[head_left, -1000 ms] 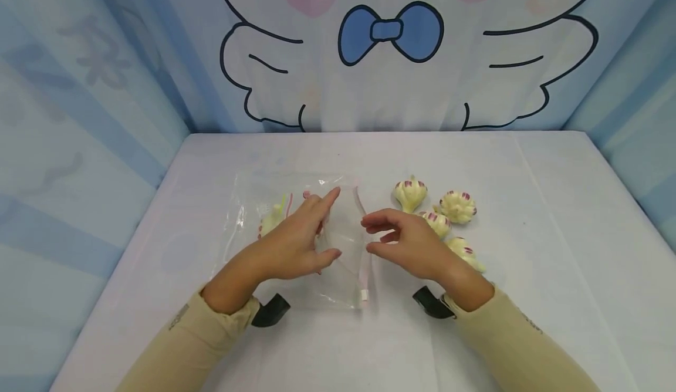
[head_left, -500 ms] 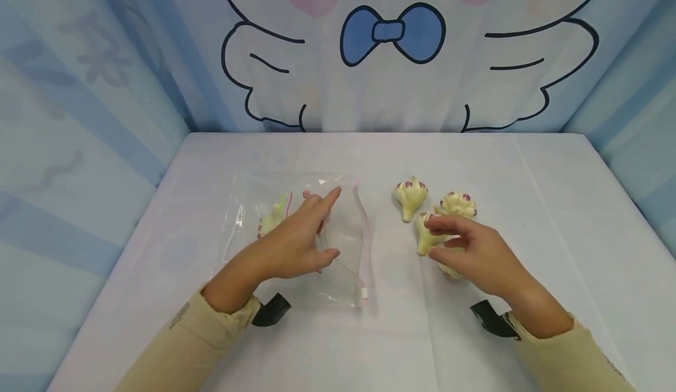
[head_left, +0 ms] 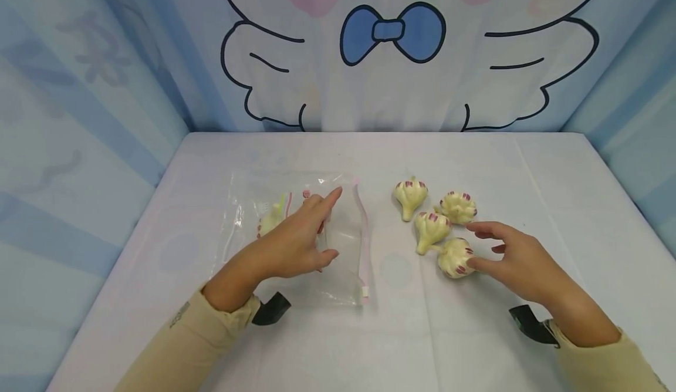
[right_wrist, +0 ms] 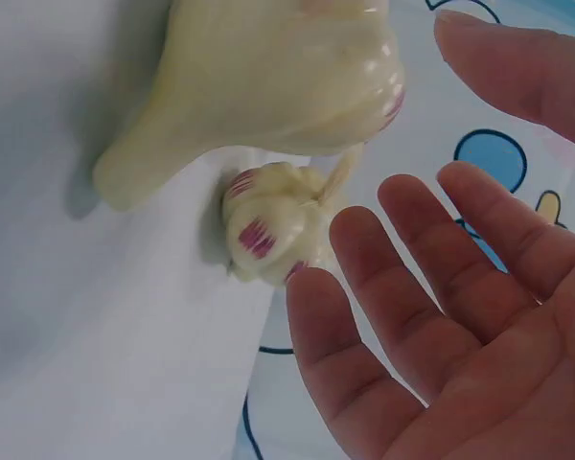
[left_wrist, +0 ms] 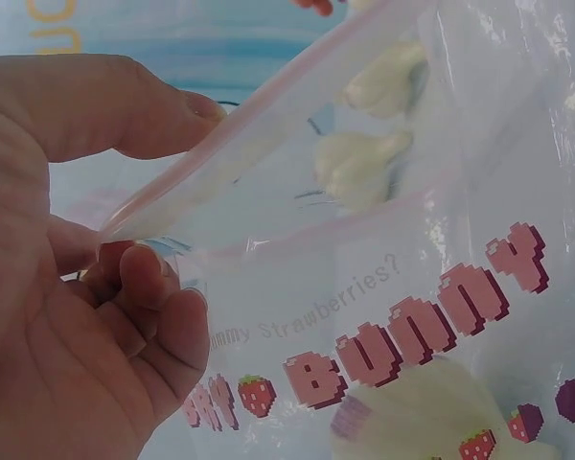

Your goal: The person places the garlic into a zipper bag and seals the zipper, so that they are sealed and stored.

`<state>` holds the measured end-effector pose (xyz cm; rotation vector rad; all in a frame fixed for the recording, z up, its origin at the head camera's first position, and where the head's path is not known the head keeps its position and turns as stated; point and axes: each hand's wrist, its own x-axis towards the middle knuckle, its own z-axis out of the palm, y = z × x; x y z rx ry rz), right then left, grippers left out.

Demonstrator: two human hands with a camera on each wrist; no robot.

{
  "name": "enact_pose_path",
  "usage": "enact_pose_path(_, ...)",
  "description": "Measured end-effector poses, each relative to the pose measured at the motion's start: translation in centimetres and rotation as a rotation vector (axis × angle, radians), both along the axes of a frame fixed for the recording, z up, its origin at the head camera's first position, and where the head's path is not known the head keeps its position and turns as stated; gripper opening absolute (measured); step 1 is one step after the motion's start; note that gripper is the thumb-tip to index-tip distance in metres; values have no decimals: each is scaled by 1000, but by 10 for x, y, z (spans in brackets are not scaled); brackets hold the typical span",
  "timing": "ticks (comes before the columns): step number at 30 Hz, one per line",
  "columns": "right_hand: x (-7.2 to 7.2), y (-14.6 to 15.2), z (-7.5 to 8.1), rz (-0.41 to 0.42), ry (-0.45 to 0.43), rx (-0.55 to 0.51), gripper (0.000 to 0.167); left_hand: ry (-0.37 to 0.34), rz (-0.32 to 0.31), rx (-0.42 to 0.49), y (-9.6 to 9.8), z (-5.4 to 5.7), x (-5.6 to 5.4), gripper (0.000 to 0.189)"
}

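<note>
A clear zip bag (head_left: 345, 216) with a pink zip edge lies flat on the left of the table, its mouth facing right. My left hand (head_left: 301, 239) grips the bag, and the left wrist view shows the lip (left_wrist: 259, 110) raised between thumb and curled fingers. Inside the bag is a garlic bulb (head_left: 270, 222), partly covered by the hand. Beside my right hand (head_left: 523, 269), several loose garlic bulbs form a cluster. The nearest bulb (head_left: 455, 258) lies just left of the fingers, which are spread and hold nothing. In the right wrist view a large bulb (right_wrist: 278, 77) sits before the palm.
Other loose bulbs are the far bulb (head_left: 410, 195), the right-hand bulb (head_left: 457, 207) and the middle bulb (head_left: 432, 227). The white table (head_left: 391, 345) ends at a printed curtain (head_left: 391, 87) behind. Further curtains hang along both sides.
My right hand has moved right, from the bag's mouth to the right side of the loose bulbs, uncovering them. The left hand keeps its place on the bag.
</note>
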<state>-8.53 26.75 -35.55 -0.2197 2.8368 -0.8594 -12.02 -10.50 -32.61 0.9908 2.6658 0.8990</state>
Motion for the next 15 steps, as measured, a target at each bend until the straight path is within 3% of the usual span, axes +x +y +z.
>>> enact_pose_path(7, 2, 11, -15, -13, -63, -2, 66, 14, 0, -2, 0, 0, -1, 96)
enact_pose_path(15, 2, 11, -26, 0, -51, -34, 62, 8, 4, -2, 0, 1, 0, 96)
